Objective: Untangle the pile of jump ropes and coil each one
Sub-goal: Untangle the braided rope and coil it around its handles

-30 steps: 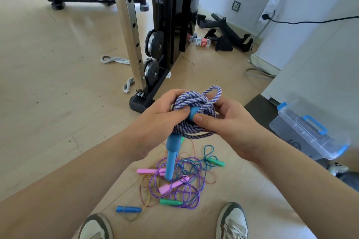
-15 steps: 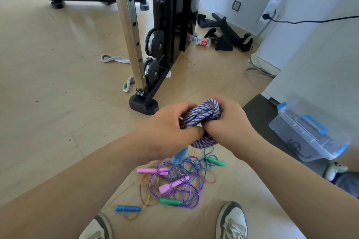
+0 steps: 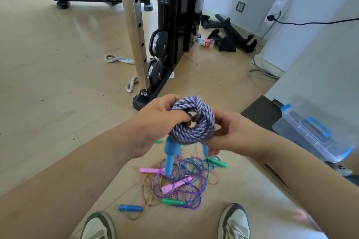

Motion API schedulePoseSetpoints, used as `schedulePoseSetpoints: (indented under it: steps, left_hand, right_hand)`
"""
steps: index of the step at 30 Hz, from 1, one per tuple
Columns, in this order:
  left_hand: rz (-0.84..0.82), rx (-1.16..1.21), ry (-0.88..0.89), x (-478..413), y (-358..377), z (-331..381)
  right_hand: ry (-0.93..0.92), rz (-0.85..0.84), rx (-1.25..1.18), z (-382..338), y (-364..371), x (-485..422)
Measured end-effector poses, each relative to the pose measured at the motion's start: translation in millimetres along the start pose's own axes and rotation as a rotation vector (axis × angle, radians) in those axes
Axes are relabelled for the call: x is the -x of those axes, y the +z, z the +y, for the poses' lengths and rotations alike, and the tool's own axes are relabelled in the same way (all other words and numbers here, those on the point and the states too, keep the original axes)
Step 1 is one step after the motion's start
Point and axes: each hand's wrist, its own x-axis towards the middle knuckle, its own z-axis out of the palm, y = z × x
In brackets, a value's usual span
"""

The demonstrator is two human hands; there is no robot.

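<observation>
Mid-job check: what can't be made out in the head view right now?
1. How the braided rope coil is fastened: head view, the left hand and right hand cover its sides.
2. The second blue handle: head view, motion-blurred under the right hand.
3. Rope count in the floor pile: head view, thin cords overlap, and the hanging blue handle covers part.

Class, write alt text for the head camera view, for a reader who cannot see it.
A left hand and right hand hold a coiled purple-and-white jump rope, its blue handle hanging down. Below, on the floor, lies a tangled pile of thin jump ropes.
</observation>
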Motion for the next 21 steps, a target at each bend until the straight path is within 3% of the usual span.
schedulePoseSetpoints:
  steps: [3,7,12,17,21]
  left_hand:
    - [-0.044,0.064,-0.029,-0.3,-1.1,0.6]
    - [-0.066,0.204,0.005,-0.7,-2.2,2.4]
    - [0.026,0.222,0.066,-0.6,0.3,6.9]
    - [0.111,0.073,0.132,-3.9,-2.0,5.9]
    - [0.1,-0.027,0.117,-13.0,1.6,3.0]
  right_hand:
    - [0.089,0.075,0.237,-0.1,-5.4,-0.4]
    - [0.159,0.271,0.254,13.1,-13.1,-4.5]
    - [0.189,0.377,0.245,22.6,-7.7,-12.1]
    - [0.122,0.227,0.155,19.0,-2.4,-14.7]
    - [0.057,0.031,-0.143,16.3,-12.2,-16.4]
